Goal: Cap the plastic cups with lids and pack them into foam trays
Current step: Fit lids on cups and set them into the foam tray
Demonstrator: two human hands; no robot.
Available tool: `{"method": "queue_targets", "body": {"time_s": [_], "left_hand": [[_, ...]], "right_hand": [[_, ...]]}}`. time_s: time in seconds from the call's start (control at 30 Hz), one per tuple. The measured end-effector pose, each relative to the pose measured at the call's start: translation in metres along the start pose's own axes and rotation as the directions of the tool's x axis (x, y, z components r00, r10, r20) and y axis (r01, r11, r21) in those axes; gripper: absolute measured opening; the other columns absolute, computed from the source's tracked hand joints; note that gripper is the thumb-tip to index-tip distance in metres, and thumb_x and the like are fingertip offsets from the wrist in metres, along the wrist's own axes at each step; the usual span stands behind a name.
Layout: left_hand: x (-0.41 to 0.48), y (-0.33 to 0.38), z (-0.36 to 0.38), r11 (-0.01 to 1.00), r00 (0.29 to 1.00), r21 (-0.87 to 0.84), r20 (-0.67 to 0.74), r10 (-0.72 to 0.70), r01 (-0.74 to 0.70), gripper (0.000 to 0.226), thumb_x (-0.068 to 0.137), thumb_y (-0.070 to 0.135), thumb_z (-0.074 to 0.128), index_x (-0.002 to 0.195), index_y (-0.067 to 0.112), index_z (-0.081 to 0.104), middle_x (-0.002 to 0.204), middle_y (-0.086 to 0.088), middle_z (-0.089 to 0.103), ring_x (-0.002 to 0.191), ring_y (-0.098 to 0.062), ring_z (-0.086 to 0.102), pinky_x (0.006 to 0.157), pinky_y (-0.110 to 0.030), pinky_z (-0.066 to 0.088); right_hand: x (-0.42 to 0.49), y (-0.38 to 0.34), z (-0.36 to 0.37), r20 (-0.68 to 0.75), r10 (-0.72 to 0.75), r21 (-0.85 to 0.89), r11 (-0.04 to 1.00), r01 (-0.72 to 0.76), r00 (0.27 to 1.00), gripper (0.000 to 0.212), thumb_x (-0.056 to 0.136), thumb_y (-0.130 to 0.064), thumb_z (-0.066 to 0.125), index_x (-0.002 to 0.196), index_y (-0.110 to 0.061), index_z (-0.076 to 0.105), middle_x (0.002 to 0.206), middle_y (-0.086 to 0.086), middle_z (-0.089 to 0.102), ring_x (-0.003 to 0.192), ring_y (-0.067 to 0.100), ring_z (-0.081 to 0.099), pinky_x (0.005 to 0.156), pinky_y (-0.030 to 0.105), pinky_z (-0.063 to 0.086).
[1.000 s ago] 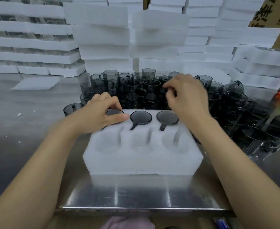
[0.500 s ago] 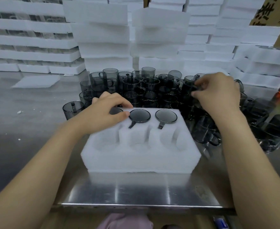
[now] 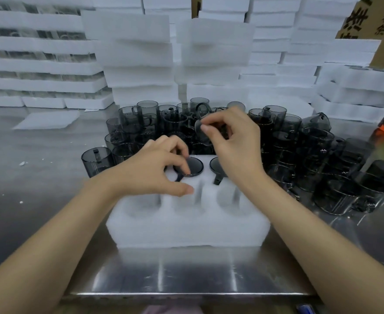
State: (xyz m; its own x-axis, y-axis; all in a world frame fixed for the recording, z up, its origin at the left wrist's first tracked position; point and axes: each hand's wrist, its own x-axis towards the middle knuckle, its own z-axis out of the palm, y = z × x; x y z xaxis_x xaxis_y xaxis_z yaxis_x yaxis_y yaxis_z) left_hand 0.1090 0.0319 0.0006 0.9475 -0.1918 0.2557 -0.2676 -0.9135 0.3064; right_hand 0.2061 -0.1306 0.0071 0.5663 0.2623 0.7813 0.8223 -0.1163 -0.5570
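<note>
Right hand (image 3: 236, 143) up over the cup pile, thumb and forefinger pinching a dark lid (image 3: 200, 130) by its edge, tilted, clear of everything below. Left hand (image 3: 150, 175) curled low over the foam tray (image 3: 186, 225), index tip touching the top of a capped cup (image 3: 189, 166) seated in the back row; cannot tell whether gripping or only steadying. Best done, by judgement, by levelling the lid first, centring it on an uncapped rim, then pressing evenly all round to avoid a raised side. Just beside, a second capped cup (image 3: 214, 165), partly hidden under the right wrist; front pockets of the tray not yet filled. Behind and to the right, crowded loose cups (image 3: 320, 155), handles jutting every way, likely to snag or topple on a careless reach. Farther back, foam stacks (image 3: 136, 53) walling off the steel table (image 3: 186, 275); cardboard box (image 3: 367, 17) at top right.
</note>
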Motion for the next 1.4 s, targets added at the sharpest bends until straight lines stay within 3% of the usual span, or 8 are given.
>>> {"method": "queue_targets", "body": {"time_s": [0.17, 0.6, 0.83, 1.03, 1.13, 1.2, 1.3, 1.4], "left_hand": [[0.011, 0.005, 0.001, 0.995, 0.993, -0.034, 0.073, 0.095, -0.092, 0.027, 0.071, 0.053, 0.064, 0.078, 0.027, 0.058, 0.103, 0.017, 0.05, 0.107, -0.011, 0.038, 0.098, -0.036, 0.031], [0.04, -0.003, 0.003, 0.987, 0.994, -0.145, 0.081, 0.076, -0.064, 0.021, 0.078, 0.02, 0.076, 0.073, 0.01, 0.058, 0.086, -0.005, 0.059, 0.088, -0.021, 0.052, 0.083, -0.041, 0.043], [0.046, -0.011, 0.003, 0.964, 0.997, -0.263, 0.072, -0.018, 0.036, 0.015, 0.076, 0.02, 0.079, 0.073, 0.013, 0.066, 0.085, 0.004, 0.061, 0.086, -0.013, 0.054, 0.084, -0.034, 0.043], [0.046, -0.018, 0.004, 0.884, 0.955, -0.448, -0.178, -0.236, 0.135, 0.036, 0.06, 0.052, 0.083, 0.086, 0.032, 0.067, 0.088, 0.011, 0.067, 0.074, -0.004, 0.06, 0.071, -0.026, 0.048], [0.049, -0.023, 0.004, 0.805, 0.923, -0.581, -0.235, -0.304, 0.117, 0.082, 0.056, 0.052, 0.083, 0.129, 0.033, 0.05, 0.108, 0.02, 0.061, 0.08, 0.003, 0.062, 0.071, -0.017, 0.046], [0.049, -0.027, 0.007, 0.791, 0.932, -0.603, -0.22, -0.288, 0.102, 0.1, 0.058, 0.045, 0.087, 0.143, 0.03, 0.035, 0.122, 0.008, 0.058, 0.087, -0.002, 0.065, 0.074, -0.019, 0.048], [0.047, -0.03, 0.009, 0.778, 0.904, -0.626, -0.301, -0.305, 0.054, 0.082, 0.064, 0.029, 0.087, 0.134, 0.025, 0.045, 0.126, 0.004, 0.06, 0.1, -0.014, 0.067, 0.088, -0.032, 0.053], [0.045, -0.029, 0.01, 0.713, 0.884, -0.701, -0.348, -0.311, -0.025, 0.064, 0.07, 0.0, 0.081, 0.12, 0.026, 0.05, 0.115, 0.003, 0.065, 0.102, -0.013, 0.066, 0.091, -0.03, 0.052]], "right_hand": [[-0.001, 0.005, 0.007, 0.149, -0.172, -0.122, 0.974, 0.191, 0.974, 0.007, 0.081, -0.009, 0.068, 0.085, -0.015, 0.071, 0.082, -0.005, 0.061, 0.084, 0.016, 0.057, 0.07, 0.039, 0.048], [0.017, 0.028, 0.015, 0.252, -0.186, -0.173, 0.957, 0.233, 0.95, 0.006, 0.082, -0.01, 0.069, 0.084, -0.014, 0.071, 0.081, -0.005, 0.061, 0.084, 0.014, 0.051, 0.073, 0.035, 0.044], [0.02, 0.03, 0.01, 0.175, -0.143, -0.137, 0.976, 0.168, 0.974, 0.007, 0.081, -0.01, 0.071, 0.086, -0.014, 0.071, 0.078, -0.017, 0.056, 0.084, 0.011, 0.051, 0.073, 0.016, 0.036], [0.017, 0.029, 0.004, 0.061, -0.036, -0.057, 0.998, 0.04, 0.998, 0.024, 0.081, -0.009, 0.07, 0.103, -0.019, 0.07, 0.086, -0.021, 0.058, 0.075, -0.001, 0.049, 0.073, 0.007, 0.037], [0.017, 0.026, 0.003, 0.054, 0.065, 0.065, 0.995, -0.069, 0.996, 0.028, 0.081, -0.005, 0.071, 0.105, -0.019, 0.068, 0.086, -0.012, 0.065, 0.075, 0.005, 0.058, 0.076, 0.012, 0.046], [0.016, 0.024, 0.002, 0.121, 0.051, 0.077, 0.995, -0.06, 0.991, 0.03, 0.08, -0.003, 0.072, 0.106, -0.019, 0.068, 0.088, -0.009, 0.066, 0.08, 0.006, 0.063, 0.079, 0.013, 0.048], [0.011, 0.019, 0.003, 0.244, -0.097, 0.137, 0.989, 0.065, 0.965, 0.031, 0.082, 0.001, 0.068, 0.107, -0.019, 0.066, 0.094, 0.001, 0.069, 0.088, 0.008, 0.067, 0.083, 0.019, 0.052], [0.01, 0.016, 0.002, 0.192, -0.088, 0.309, 0.951, 0.025, 0.977, 0.034, 0.087, 0.0, 0.058, 0.109, -0.025, 0.062, 0.093, -0.001, 0.067, 0.087, 0.012, 0.066, 0.081, 0.033, 0.056]]}}
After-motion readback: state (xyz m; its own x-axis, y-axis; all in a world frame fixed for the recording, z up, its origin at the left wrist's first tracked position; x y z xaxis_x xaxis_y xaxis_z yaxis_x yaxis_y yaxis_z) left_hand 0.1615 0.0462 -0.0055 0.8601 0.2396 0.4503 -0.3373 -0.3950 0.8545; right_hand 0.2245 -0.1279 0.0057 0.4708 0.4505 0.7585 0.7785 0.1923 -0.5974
